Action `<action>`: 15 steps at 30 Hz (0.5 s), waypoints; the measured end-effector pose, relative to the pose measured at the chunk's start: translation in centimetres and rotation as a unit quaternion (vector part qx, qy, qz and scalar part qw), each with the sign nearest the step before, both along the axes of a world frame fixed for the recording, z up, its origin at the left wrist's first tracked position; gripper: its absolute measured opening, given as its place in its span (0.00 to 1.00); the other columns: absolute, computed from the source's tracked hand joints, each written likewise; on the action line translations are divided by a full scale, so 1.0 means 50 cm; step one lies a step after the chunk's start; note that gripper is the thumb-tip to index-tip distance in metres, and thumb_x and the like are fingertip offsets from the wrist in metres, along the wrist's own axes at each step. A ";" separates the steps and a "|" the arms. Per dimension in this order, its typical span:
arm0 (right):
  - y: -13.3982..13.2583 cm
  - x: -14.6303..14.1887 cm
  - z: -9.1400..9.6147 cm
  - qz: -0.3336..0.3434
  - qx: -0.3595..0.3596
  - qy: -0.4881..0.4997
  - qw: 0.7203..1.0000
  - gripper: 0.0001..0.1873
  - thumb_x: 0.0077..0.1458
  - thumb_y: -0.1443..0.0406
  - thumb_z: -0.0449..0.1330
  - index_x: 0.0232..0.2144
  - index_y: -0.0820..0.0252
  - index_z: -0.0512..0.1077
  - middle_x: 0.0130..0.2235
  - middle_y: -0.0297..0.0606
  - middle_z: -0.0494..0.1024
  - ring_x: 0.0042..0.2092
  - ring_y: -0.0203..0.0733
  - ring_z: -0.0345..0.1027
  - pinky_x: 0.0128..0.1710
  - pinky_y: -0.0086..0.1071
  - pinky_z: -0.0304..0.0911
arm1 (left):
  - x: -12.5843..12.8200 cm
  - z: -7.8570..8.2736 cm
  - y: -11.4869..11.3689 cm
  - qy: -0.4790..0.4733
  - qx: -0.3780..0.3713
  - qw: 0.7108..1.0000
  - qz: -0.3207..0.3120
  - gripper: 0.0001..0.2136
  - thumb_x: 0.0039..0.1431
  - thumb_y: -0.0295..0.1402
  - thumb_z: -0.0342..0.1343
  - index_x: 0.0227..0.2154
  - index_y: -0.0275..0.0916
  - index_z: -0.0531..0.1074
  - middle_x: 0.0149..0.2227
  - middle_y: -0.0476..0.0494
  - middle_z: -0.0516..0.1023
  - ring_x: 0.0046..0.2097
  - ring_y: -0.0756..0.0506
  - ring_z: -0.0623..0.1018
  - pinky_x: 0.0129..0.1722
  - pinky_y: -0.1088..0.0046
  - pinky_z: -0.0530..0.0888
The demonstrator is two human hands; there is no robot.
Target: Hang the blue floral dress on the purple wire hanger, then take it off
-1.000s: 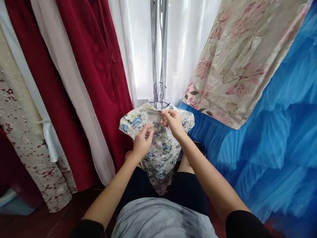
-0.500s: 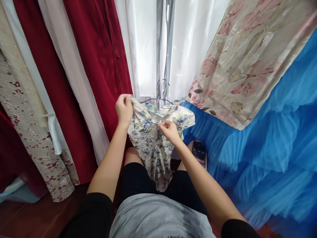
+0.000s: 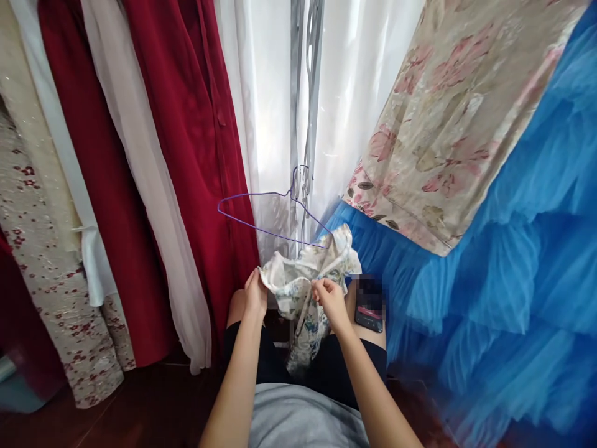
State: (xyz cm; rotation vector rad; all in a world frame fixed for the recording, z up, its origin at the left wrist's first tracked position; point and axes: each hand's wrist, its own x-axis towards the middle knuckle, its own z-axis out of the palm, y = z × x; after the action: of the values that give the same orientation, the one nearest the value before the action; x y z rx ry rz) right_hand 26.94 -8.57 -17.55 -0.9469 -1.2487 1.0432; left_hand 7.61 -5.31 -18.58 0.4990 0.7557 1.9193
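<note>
A white garment with a blue and green floral print [image 3: 310,323] hangs between my hands, above my lap. My left hand [image 3: 256,297] is closed on its left edge. My right hand [image 3: 329,298] pinches the cloth near the middle of the neckline. The purple wire hanger [image 3: 259,229] hangs by its hook on a metal stand [image 3: 298,93]. Its left arm is bare, while its right end still reaches into the garment's right shoulder. The garment's lower part bunches and drops between my knees.
Dark red, white and beige garments [image 3: 181,124] hang on the left. To the right hang a beige floral skirt [image 3: 433,155] and a ruffled blue tulle dress [image 3: 489,298]. A phone [image 3: 370,314] rests on my right thigh. White curtains [image 3: 364,74] fall behind the stand.
The garment's left shoulder has come off the hanger, baring its left arm. Both hands have moved lower with the cloth, the left also inward, and the hanger has tilted.
</note>
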 end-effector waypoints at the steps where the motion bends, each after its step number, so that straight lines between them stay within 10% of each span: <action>1: -0.007 0.005 -0.008 -0.006 0.004 -0.010 1.000 0.17 0.53 0.52 0.62 0.24 0.57 0.68 0.23 0.33 0.70 0.26 0.40 0.64 0.28 0.31 0.60 | 0.023 0.002 -0.014 0.022 0.025 0.999 -0.020 0.12 0.52 0.39 0.66 0.33 0.36 0.73 0.34 0.45 0.78 0.36 0.47 0.78 0.40 0.72 0.72; 6: -0.036 0.003 0.018 0.133 0.074 -0.058 0.987 0.22 0.60 0.45 0.58 0.36 0.57 0.75 0.40 0.39 0.78 0.48 0.47 0.70 0.50 0.36 0.64 | 0.115 0.067 -0.071 0.308 0.131 0.937 -0.100 0.13 0.60 0.45 0.60 0.35 0.38 0.76 0.34 0.46 0.77 0.38 0.46 0.76 0.42 0.72 0.71; 10: -0.044 0.021 0.055 0.241 -0.015 0.011 0.970 0.23 0.53 0.45 0.65 0.33 0.59 0.75 0.31 0.36 0.78 0.35 0.43 0.71 0.40 0.34 0.67 | 0.131 0.104 -0.081 0.403 0.183 0.891 -0.103 0.15 0.63 0.45 0.58 0.44 0.41 0.76 0.46 0.41 0.78 0.50 0.41 0.76 0.52 0.69 0.70; 15: -0.051 0.096 0.109 0.292 -0.067 -0.005 0.954 0.17 0.48 0.53 0.70 0.30 0.62 0.77 0.27 0.35 0.77 0.28 0.39 0.68 0.32 0.31 0.64 | 0.100 0.071 -0.097 0.443 0.135 0.818 -0.341 0.20 0.60 0.50 0.58 0.48 0.41 0.77 0.47 0.40 0.79 0.53 0.38 0.76 0.53 0.67 0.71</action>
State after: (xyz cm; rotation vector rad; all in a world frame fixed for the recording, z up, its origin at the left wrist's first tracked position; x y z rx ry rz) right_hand 31.76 -11.11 -12.12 -0.6894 -1.5267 1.6006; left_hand 12.62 -10.16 -15.04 1.6645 0.7102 1.0399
